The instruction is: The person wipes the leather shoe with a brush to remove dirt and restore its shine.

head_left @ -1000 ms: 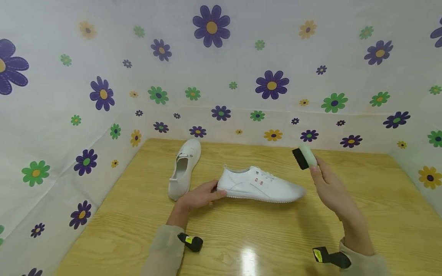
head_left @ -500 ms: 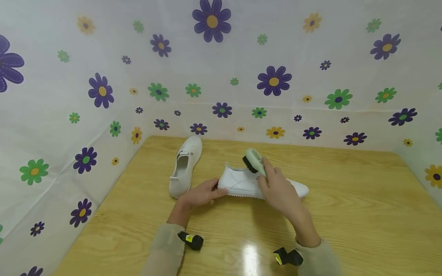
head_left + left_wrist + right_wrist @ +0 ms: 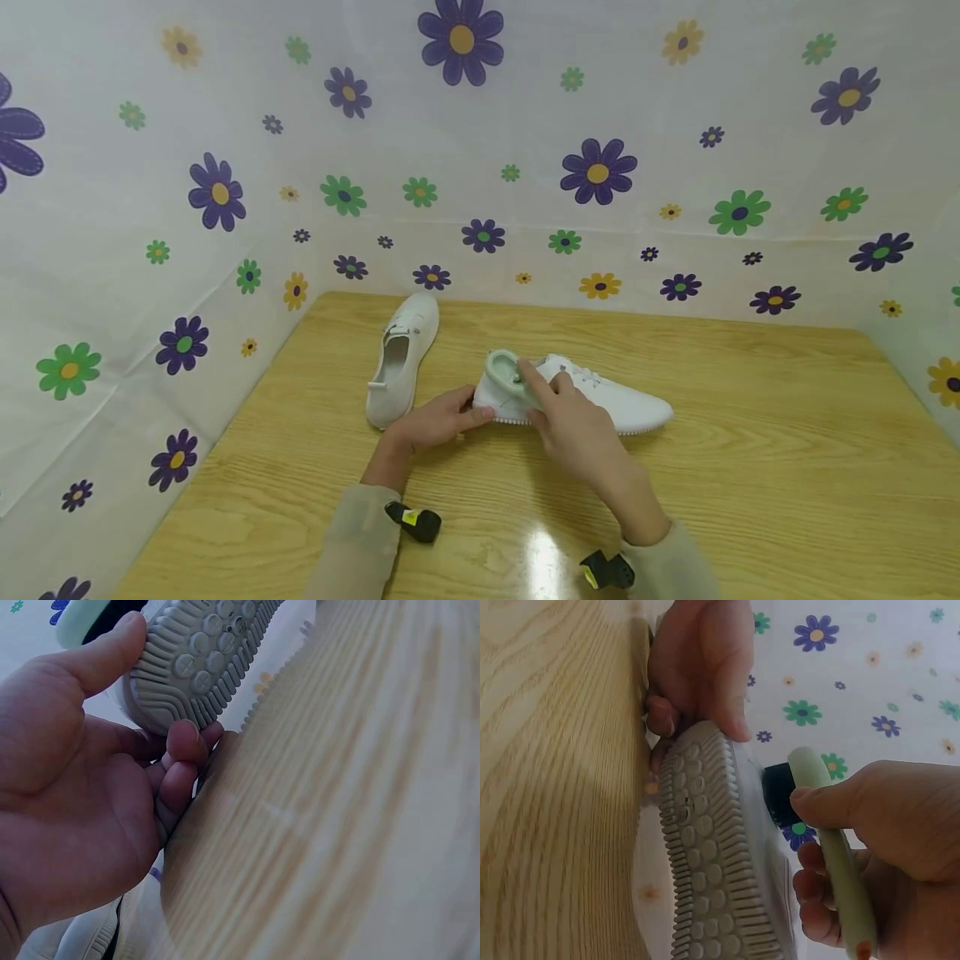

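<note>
left hand (image 3: 82, 772) | grips shoe (image 3: 196, 664), sole (image 3: 217, 641) showing | wooden tabletop (image 3: 322, 795) alongside

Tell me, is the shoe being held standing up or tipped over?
Tipped over: the white shoe in the left hand has its bumpy sole facing sideways in the right wrist view, not down on the table.

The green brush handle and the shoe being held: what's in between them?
Black bristles; the right wrist view shows them between the pale green handle and the white lace-up shoe.

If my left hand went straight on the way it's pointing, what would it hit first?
The white shoe that your left hand grips at the heel; they touch, so no gap seems left.
</note>
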The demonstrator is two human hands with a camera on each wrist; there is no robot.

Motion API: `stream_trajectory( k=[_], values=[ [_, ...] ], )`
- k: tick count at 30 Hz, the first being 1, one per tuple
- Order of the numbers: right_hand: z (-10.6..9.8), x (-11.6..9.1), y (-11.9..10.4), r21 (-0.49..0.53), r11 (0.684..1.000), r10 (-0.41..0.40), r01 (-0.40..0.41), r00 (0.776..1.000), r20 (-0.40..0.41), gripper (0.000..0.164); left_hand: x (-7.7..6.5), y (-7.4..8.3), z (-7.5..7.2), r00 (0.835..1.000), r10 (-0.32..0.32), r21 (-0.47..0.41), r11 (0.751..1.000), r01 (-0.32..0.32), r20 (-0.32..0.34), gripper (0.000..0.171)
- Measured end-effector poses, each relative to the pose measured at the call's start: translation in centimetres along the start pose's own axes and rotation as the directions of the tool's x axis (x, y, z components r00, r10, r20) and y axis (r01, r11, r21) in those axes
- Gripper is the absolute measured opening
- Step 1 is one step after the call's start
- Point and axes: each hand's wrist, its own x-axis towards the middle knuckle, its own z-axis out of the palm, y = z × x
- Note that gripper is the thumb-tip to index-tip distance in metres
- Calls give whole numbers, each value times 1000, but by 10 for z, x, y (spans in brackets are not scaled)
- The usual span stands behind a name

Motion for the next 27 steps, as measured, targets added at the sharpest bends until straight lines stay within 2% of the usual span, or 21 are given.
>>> stream_trajectory(
  k=[5, 9, 14, 17, 21, 27],
  values=[
    [-5, -1, 6, 2, 1000, 27, -27, 1000, -9, 59, 1, 0, 0, 1000, -7, 16, 1000, 7, -8, 56],
    [-6, 0, 7, 40, 999, 9, -8, 1000, -19, 60, 1, 0, 0, 1000, -16, 32, 999, 17, -16, 58],
    [-8, 0, 8, 82, 996, -50, 46, 997, 54, 60, 0, 0, 0, 1000, -1, 27, 1000, 1, -3, 57],
    [-16, -3, 13, 96, 995, -26, 17, 995, 94, 60, 0, -1, 1, 1000, -6, 35, 999, 6, -5, 55],
    [-23, -6, 22, 108, 993, 42, -52, 995, 92, 60, 0, -2, 2, 1000, -26, 52, 998, 26, -14, 60],
    [-12, 1, 13, 126, 992, 11, -25, 994, 109, 58, 1, -2, 2, 1000, -9, 31, 999, 9, -4, 55]
  ],
)
